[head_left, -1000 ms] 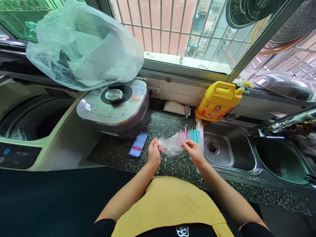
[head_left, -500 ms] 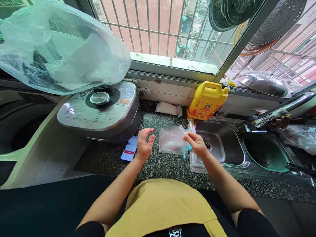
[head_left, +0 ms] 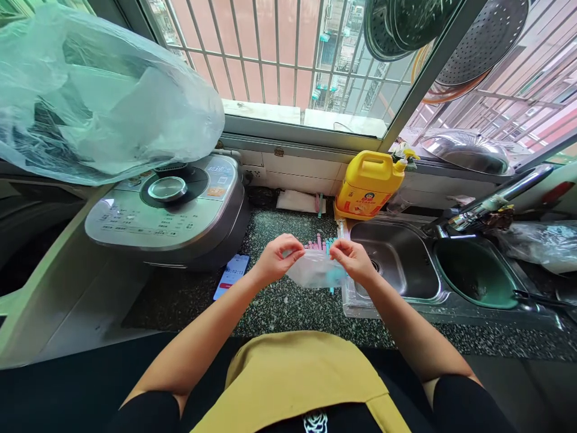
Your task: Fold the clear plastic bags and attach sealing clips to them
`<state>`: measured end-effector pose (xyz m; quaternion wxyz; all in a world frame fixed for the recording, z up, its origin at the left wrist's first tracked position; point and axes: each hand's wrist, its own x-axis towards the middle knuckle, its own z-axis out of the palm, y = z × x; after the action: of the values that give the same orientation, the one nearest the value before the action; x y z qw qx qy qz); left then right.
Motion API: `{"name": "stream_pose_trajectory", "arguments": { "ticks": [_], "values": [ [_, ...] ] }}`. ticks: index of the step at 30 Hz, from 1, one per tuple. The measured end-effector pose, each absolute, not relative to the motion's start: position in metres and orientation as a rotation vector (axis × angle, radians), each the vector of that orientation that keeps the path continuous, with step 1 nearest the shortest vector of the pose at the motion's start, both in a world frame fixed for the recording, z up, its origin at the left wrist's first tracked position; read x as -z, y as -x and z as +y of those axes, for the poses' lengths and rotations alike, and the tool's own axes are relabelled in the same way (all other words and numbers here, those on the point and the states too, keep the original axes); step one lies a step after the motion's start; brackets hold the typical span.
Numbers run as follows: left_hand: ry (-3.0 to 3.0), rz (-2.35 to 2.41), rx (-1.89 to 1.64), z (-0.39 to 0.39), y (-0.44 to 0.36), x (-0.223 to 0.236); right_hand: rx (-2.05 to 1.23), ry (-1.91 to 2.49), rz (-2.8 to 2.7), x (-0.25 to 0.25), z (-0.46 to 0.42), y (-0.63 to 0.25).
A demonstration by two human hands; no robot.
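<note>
1. Your left hand (head_left: 280,258): grip narrow, pinching the clear plastic bag (head_left: 315,270) at its upper left edge
2. Your right hand (head_left: 355,261): grip narrow, pinching its upper right edge
3. Bag spans between your hands over the tabletop (head_left: 270,310), left of the sink (head_left: 401,261)
4. Pink and teal sticks (head_left: 319,242) behind it, partly hidden
5. Phone (head_left: 231,276) near your left forearm, beside the rice cooker (head_left: 157,213)

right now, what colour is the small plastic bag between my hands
The small plastic bag is whitish and see-through; it shows in the head view.
</note>
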<state>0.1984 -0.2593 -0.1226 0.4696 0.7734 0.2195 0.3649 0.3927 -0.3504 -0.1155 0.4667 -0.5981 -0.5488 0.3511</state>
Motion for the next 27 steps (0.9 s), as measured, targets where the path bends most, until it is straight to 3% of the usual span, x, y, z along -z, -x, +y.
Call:
{"name": "stream_pose_trajectory", "arguments": {
  "ticks": [10,21,27],
  "values": [
    [-1.600,0.639,-1.025,-0.258,-0.173,0.125,-0.838,1.398,-1.651,0.119,-0.343,-0.387],
    [-1.653,0.940,-1.097,-0.251,-0.148,0.157,-0.794,1.524,-1.320,0.126,-0.342,-0.396],
    [-2.027,1.028,-1.461,-0.264,-0.166,0.141,-0.719,1.517,-1.300,0.113,-0.338,-0.385]
  ]
}}
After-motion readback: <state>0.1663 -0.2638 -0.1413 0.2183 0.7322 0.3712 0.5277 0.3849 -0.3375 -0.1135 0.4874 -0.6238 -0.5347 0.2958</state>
